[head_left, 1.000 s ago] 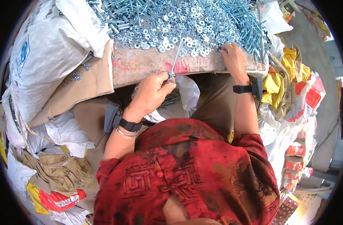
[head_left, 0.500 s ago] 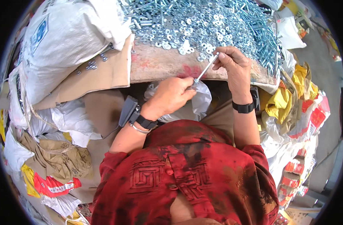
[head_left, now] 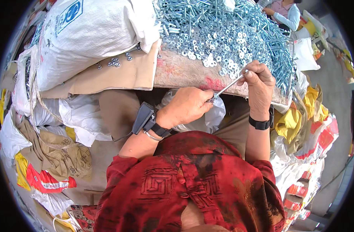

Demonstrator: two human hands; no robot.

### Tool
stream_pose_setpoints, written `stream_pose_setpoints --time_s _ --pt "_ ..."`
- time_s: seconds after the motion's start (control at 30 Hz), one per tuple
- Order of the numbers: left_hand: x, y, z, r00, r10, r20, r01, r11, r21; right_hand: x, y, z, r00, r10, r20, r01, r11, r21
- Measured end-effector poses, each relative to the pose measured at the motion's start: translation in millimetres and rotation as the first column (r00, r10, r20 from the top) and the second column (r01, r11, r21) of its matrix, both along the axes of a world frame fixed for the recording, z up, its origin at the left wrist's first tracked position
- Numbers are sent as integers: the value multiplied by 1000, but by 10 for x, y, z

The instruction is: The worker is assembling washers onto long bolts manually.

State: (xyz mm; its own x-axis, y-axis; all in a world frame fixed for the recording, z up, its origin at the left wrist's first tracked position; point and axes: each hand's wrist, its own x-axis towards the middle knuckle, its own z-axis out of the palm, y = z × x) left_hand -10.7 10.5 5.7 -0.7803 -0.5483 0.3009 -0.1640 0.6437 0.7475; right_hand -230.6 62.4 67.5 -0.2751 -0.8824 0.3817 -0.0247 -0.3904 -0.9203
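Note:
A long thin silver bolt (head_left: 229,85) slants between my two hands over the near edge of the worktable. At its lower end my left hand (head_left: 184,107) is closed in a pinch, thumb and index finger around a small metal piece, perhaps a nut or washer, partly covered by the fingers. The upper end is pinched by my right hand (head_left: 261,86), its fingertips curled together. Just beyond lies a heap of silver washers (head_left: 227,50), with loose long bolts (head_left: 275,58) piled behind and to the right.
A bulging white woven sack (head_left: 92,38) rests on cardboard (head_left: 119,79) at the left, with a few nuts (head_left: 114,62) beside it. Crumpled bags (head_left: 64,154) lie lower left; yellow wrapping (head_left: 291,120) hangs at the right. A co-worker's sleeve (head_left: 289,19) shows at the far right.
The whole view has shifted, moving table and hands rightward and down in the picture. The bolt lies at a flatter slant, still between both hands. A co-worker has come into view.

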Motion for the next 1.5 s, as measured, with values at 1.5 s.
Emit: stream_pose_setpoints --time_s 1.5 --pt "74 -140 85 958 251 -141 -248 968 42 462 -65 -273 974 -103 -202 154 954 256"
